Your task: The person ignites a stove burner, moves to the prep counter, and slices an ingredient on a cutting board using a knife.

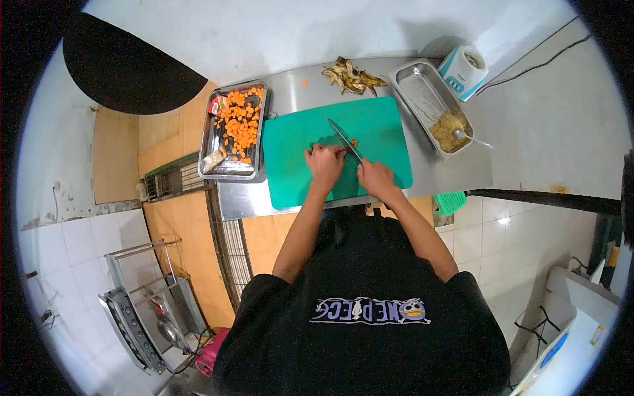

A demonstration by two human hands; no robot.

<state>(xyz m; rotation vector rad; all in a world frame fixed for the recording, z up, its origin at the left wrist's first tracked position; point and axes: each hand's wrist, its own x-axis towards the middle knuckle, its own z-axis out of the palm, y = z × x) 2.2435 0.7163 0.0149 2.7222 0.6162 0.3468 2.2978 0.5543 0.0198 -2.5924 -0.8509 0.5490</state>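
Note:
My right hand (376, 178) is wrapped round the handle of a kitchen knife (341, 136), whose blade points away from me across a green cutting board (290, 142). Just left of the blade, my left hand (324, 164) has its fingers curled down on the board. Whatever it pinches is mostly hidden; a small dark bit shows by the fingertips. Some small reddish-brown chopped pieces (354, 142) lie against the right side of the blade.
Left of the board is a metal tray (259, 148) with orange carrot pieces (241, 125) and a red packet (218, 105). Brown banana peels (353, 78) lie behind. At right stand a steel pan (414, 92) of yellowish mash (447, 131) with a spoon (460, 134), and a white-and-teal appliance (462, 72).

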